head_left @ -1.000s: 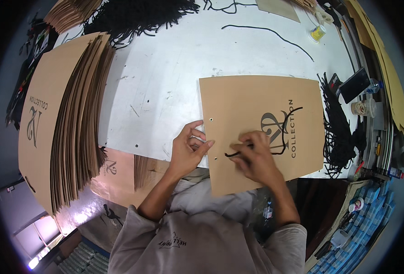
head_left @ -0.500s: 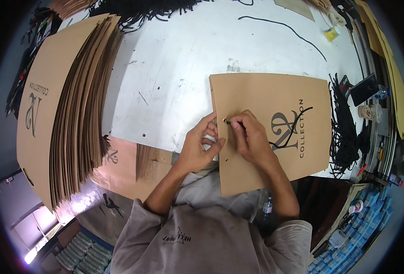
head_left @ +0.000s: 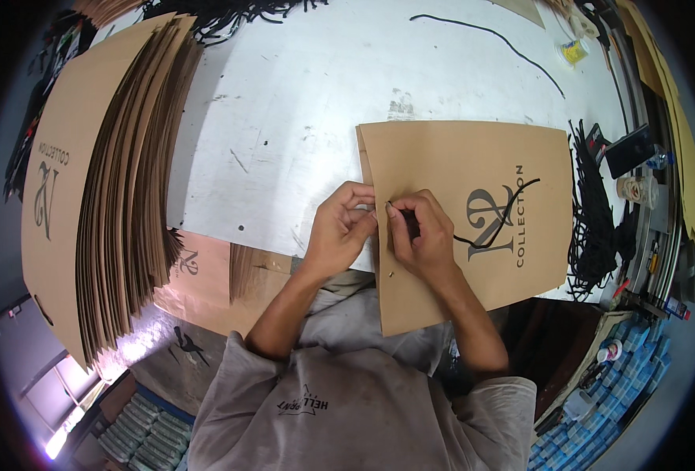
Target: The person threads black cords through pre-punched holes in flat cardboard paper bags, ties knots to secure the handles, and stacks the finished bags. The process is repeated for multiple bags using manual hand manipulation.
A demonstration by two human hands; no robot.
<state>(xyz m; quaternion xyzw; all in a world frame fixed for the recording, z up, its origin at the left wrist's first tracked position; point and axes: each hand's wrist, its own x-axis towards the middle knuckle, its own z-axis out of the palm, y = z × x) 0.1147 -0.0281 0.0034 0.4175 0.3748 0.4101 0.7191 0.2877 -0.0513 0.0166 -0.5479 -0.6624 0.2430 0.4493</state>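
A brown paper bag (head_left: 442, 290) with dark print lies flat at the table's near edge, its open side toward the left. My right hand (head_left: 422, 231) pinches the end of a black cord (head_left: 490, 240) at the upper eyelet, which the fingertips cover. The cord's loose length trails right across the print. Lower on the same edge a small metal eyelet (head_left: 391, 275) shows. My left hand (head_left: 343, 233) is at the bag's left edge, its thumb against the border and its other fingers partly behind the front panel; whatever they grip is hidden.
A thick stack of brown bags (head_left: 128, 180) stands at left. Black cords are bundled at right (head_left: 592, 228) and heaped at the far edge (head_left: 230, 14). A single cord (head_left: 498, 45) lies at the back. A phone (head_left: 629, 151) and plastic cup (head_left: 636, 191) are at far right.
My right hand has pushed the cord's tip up to the upper eyelet, now hidden under the fingertips. My left fingers have slid further behind the bag's edge. The view has shifted slightly.
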